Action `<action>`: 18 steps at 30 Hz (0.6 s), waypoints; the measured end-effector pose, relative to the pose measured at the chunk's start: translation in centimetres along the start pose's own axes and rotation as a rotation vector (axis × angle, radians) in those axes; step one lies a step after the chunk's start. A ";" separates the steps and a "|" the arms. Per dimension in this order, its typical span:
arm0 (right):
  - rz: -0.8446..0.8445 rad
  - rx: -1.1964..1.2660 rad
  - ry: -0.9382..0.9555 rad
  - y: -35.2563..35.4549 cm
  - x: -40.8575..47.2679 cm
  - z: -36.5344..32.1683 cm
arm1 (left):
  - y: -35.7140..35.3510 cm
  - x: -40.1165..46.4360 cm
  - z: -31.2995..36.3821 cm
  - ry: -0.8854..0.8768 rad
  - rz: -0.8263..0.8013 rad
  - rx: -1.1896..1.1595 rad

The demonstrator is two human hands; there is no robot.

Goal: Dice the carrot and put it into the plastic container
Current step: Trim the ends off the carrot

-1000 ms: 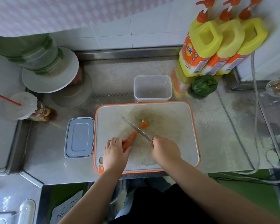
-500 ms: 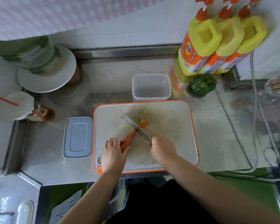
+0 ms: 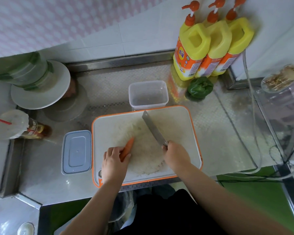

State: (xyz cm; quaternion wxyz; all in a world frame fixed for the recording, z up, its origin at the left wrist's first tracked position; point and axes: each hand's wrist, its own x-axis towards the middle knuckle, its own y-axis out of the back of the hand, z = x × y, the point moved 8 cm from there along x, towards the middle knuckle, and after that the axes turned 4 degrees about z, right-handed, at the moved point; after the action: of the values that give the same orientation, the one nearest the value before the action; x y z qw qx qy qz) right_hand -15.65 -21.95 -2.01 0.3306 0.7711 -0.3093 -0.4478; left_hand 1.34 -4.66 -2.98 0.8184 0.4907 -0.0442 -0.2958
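Steel table (image 3: 210, 133) has the board (image 3: 176, 119), tub (image 3: 148, 94), lid (image 3: 76, 151), three soap jugs (image 3: 209, 53), pepper (image 3: 200, 88) and a drink cup (image 3: 12, 124) on it.

1. The left hand (image 3: 115, 162) lies palm-down, fingers curled forward, bare forearm running back toward the body.
2. The right hand (image 3: 176, 156) is closed in a fist-like grip, forearm angled in from the lower right.
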 end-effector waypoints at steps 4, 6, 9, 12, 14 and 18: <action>0.076 0.023 -0.091 1.8 0.4 2.9 | -0.3 0.2 0.8 -0.020 -0.013 -0.008; 0.119 0.016 -0.125 2.6 0.5 4.0 | -0.6 0.3 1.3 -0.040 -0.026 -0.015; 0.176 0.012 -0.166 3.7 0.6 5.2 | -1.2 0.6 1.7 -0.074 -0.066 0.005; 0.223 -0.055 -0.133 5.0 0.4 5.0 | -1.5 0.7 1.9 -0.087 -0.107 0.065; 0.276 -0.124 -0.082 5.6 -0.1 4.2 | -0.9 0.9 3.0 -0.146 -0.051 0.082; 0.347 -0.151 -0.020 6.4 -1.0 3.5 | 1.3 1.1 10.4 -0.602 0.206 0.102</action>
State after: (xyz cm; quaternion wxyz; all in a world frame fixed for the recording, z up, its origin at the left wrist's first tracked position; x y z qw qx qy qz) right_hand -20.37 -25.80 2.21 0.4566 0.6746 -0.4065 -0.4138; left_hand -0.90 -12.84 3.22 0.7684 0.4147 -0.3485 -0.3407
